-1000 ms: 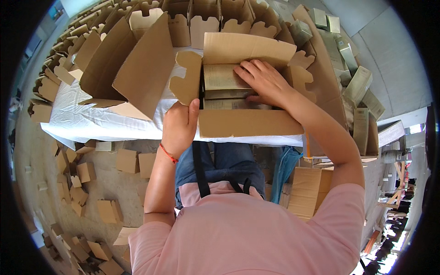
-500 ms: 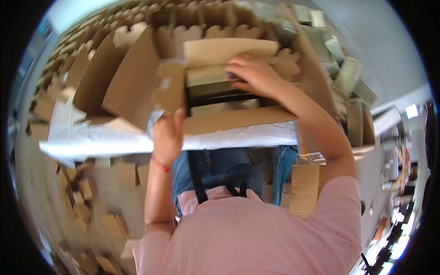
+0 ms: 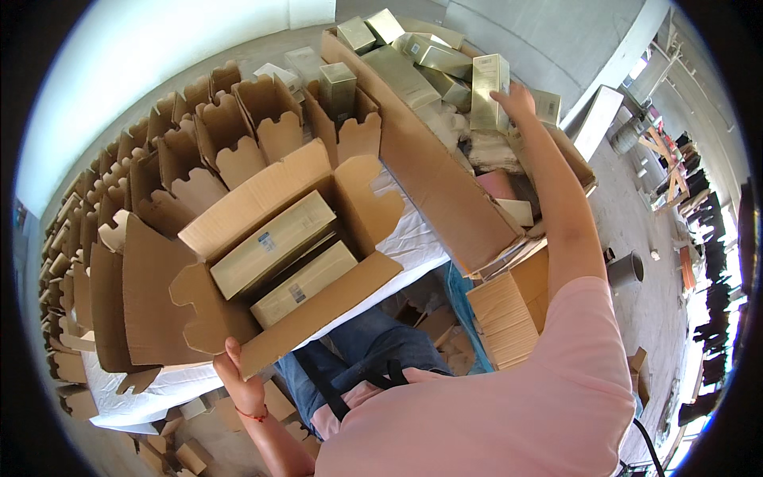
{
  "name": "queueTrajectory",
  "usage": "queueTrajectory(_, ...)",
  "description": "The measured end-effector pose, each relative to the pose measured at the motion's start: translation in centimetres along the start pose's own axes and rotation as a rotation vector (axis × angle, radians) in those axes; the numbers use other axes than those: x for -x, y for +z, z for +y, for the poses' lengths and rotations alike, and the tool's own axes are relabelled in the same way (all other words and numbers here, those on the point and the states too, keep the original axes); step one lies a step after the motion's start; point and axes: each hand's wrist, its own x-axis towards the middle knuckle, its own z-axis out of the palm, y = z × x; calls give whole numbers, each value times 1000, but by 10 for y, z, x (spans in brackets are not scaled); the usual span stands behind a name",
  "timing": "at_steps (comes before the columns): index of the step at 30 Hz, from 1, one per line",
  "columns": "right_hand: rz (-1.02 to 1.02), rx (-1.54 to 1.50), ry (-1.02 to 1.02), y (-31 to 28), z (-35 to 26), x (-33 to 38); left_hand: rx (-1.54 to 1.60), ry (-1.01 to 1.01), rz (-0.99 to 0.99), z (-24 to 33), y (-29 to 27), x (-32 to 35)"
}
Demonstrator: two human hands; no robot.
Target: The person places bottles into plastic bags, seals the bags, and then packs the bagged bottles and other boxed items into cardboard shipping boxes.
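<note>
An open cardboard carton (image 3: 326,312) sits tilted on the table in front of me, flaps raised. Inside lie two flat gold boxes (image 3: 278,243), side by side with a dark gap between them. My left hand (image 3: 241,380) grips the carton's near left corner, thumb up along the edge. Far to the right, my right hand (image 3: 518,103) closes on the side of an upright gold box (image 3: 488,83). That box stands among several others in a large, long cardboard box (image 3: 445,199); part of my grip is hidden behind it.
Rows of open empty cartons (image 3: 171,175) fill the left and back of the table, over a white cloth (image 3: 143,389). One carton holds an upright gold box (image 3: 338,90). Cardboard scraps (image 3: 191,455) litter the floor; a grey bucket (image 3: 626,270) stands at right.
My right hand has left the carton's inside and reached right to the large box of gold boxes. My view has turned right; my left hand still holds the carton's corner.
</note>
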Motion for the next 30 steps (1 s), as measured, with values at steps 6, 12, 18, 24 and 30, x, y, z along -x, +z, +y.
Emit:
queueTrajectory(6,-269,9,250,44,3,-10,178,-37,272,-40,0,23)
queueTrajectory(12,111,-564,-64,-41,-45,13,-90,-52,-6,-12,-9,-4)
queueTrajectory(18,-509,-805,-1048,-110,-220,213,-147,-18,67,-6,-12,2)
queueTrajectory(24,-952,-387,-1187,-75,-271,280,-168,42,26,2,-10,-5)
queueTrajectory(30,-936,-396,-1286,-40,-266,308,-5,51,-78,-4,-12,-7)
